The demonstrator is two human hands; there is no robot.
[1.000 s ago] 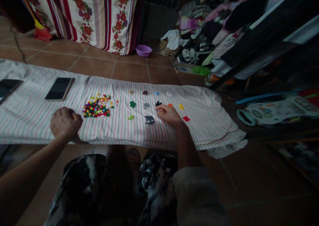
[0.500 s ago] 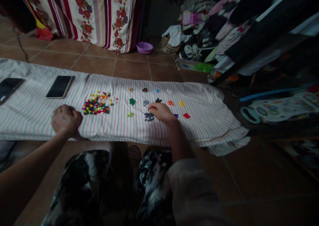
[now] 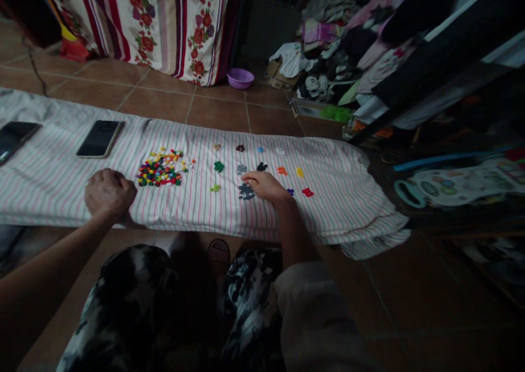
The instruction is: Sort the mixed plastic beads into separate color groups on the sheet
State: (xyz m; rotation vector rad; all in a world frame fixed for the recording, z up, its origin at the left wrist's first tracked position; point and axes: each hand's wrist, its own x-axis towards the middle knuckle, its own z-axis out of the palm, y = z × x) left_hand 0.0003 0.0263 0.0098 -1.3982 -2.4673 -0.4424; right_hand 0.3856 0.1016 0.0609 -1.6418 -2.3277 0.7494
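My right hand [image 3: 264, 186] is closed in a pinch, its fingertips just above the dark grey pile of small pieces [image 3: 246, 192]. Whatever it pinches is too small to make out. A light grey pile [image 3: 241, 169] and a black pile [image 3: 261, 166] lie just beyond it; a dark blue one [image 3: 290, 192] is partly hidden behind it. My left hand [image 3: 109, 191] rests as a fist on the striped cloth [image 3: 197, 213], its inside hidden. To its right lies a mixed heap of small coloured pieces [image 3: 161, 168].
Small piles include dark green [image 3: 219, 166], lime [image 3: 215, 188], brown [image 3: 240, 148], orange [image 3: 282, 170], yellow [image 3: 299, 172] and red [image 3: 307, 192]. A phone [image 3: 100, 139] and another dark phone-like device [image 3: 16, 139] lie left. A purple basin [image 3: 240, 78] stands on the tiled floor beyond.
My right hand stays over the dark grey pile, its fingertips slightly lower and nearer to it. The left fist has not visibly moved on the cloth. The view has shifted slightly.
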